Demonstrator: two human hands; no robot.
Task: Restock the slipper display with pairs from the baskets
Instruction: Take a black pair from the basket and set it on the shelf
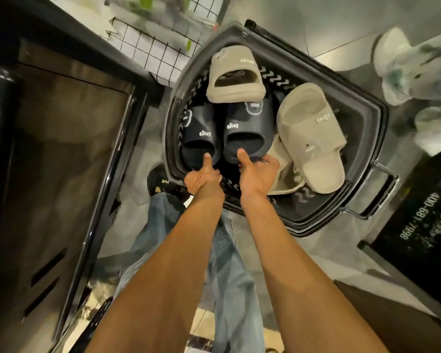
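Note:
A dark plastic basket (374, 128) stands on the floor in front of me. Inside it two navy slippers lie side by side: the left navy slipper (197, 128) and the right navy slipper (247, 123). My left hand (204, 175) pinches the near end of the left one, thumb on top. My right hand (259, 171) pinches the near end of the right one the same way. One beige slipper (236, 75) lies at the far side of the basket, and another beige slipper (313, 138) lies at the right over a third.
A dark glossy display cabinet (61, 149) fills the left side. A wire grid rack (150, 52) stands beyond it. Pale wrapped goods (418, 72) lie on the floor at the right, beside a black board with white numbers (418, 220). My jeans and dark shoe (161, 182) are below the basket.

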